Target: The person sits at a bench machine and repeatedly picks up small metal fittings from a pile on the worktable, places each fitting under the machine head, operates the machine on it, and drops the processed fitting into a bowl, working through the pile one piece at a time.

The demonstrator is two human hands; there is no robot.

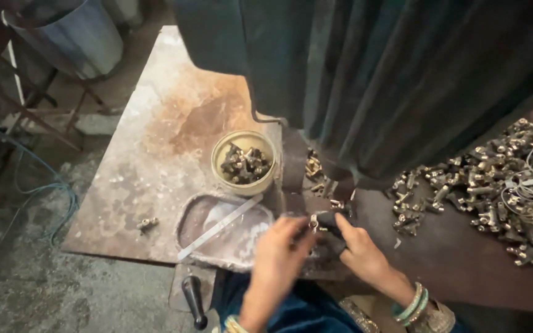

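A dark cloth [402, 74] hangs across the top of the view, hiding the machine behind it and the far part of the desk [155, 142]. Below the cloth, the left hand [279, 259] is motion-blurred, and its fingers [300, 231] cover most of a small brass part [313, 222], possibly a fitting. Right of the cloth, the heap of metal parts [501, 185] runs off the frame edge. Both forearms are cut off at the bottom edge.
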